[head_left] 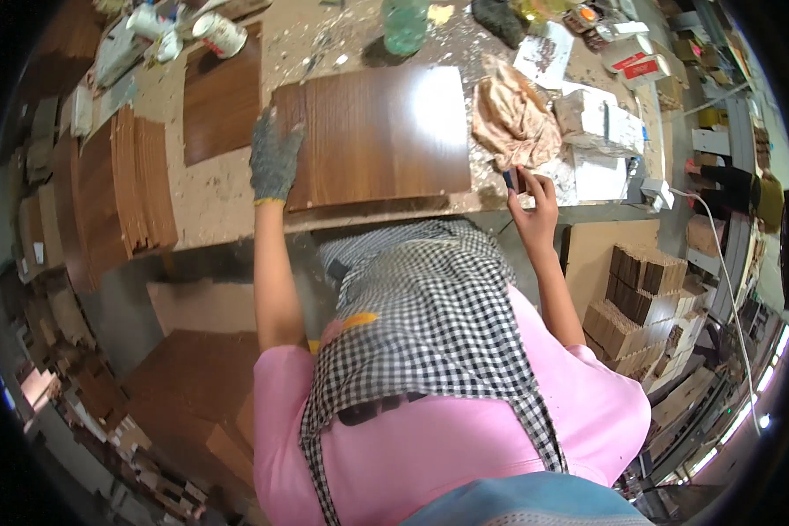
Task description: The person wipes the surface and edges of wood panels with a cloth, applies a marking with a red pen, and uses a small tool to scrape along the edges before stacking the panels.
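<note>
A brown wood-grain board (368, 140) lies on the worktable in front of me, with light glaring off its far right corner. My left hand (276, 162), in a grey knit glove, rests on its left edge, fingers stretched out and thumb apart. Off the board's right edge, my bare right hand (536, 203) is closed around a small dark block (515, 181); what kind of block it is, I cannot make out. Just beyond that hand lies a crumpled peach cloth (513, 114).
Left of the board are another brown panel (222, 105) and a stack of panels (127, 188). A green bottle (404, 26) and white cup (220, 35) stand at the back. On the right sit a whitish block (598, 121) and, on the floor, stacked brown pieces (636, 302).
</note>
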`<control>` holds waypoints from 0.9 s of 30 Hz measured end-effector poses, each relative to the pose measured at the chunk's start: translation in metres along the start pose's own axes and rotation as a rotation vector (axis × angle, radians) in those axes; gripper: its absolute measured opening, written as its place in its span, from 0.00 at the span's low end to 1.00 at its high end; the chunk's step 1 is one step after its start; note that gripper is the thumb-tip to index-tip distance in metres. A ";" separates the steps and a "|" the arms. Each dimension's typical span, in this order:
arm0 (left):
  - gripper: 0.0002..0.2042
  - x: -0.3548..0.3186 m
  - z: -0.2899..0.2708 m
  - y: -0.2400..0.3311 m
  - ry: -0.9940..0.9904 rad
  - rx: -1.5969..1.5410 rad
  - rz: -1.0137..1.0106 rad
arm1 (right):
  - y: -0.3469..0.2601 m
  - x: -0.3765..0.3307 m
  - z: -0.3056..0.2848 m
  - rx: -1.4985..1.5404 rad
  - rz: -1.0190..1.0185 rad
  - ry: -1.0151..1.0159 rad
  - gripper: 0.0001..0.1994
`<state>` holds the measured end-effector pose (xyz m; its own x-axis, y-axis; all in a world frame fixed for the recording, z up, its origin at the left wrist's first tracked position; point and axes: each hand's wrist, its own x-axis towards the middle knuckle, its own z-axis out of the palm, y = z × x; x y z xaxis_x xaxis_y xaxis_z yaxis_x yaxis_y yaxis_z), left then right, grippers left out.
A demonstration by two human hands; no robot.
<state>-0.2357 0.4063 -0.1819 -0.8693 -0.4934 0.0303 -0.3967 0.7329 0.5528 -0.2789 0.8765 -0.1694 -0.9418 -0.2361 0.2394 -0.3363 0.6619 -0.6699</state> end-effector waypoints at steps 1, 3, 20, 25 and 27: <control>0.36 -0.003 0.000 -0.001 0.012 -0.044 -0.022 | 0.004 0.016 -0.001 0.008 -0.020 0.041 0.26; 0.35 -0.007 0.006 0.000 0.026 -0.057 -0.021 | 0.005 0.060 -0.001 0.026 0.014 0.067 0.25; 0.34 -0.001 -0.006 0.005 0.078 -0.088 0.127 | 0.041 0.332 0.069 -0.330 -0.237 0.192 0.20; 0.35 0.002 -0.007 -0.001 0.059 -0.095 0.152 | -0.079 0.417 0.118 -0.147 -0.443 0.031 0.21; 0.35 0.004 -0.010 0.009 0.041 -0.076 0.145 | -0.098 0.473 0.155 -0.264 -0.561 -0.052 0.24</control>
<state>-0.2398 0.4063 -0.1679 -0.9024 -0.4049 0.1470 -0.2435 0.7610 0.6013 -0.6918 0.5898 -0.0997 -0.6230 -0.6285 0.4657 -0.7745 0.5793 -0.2542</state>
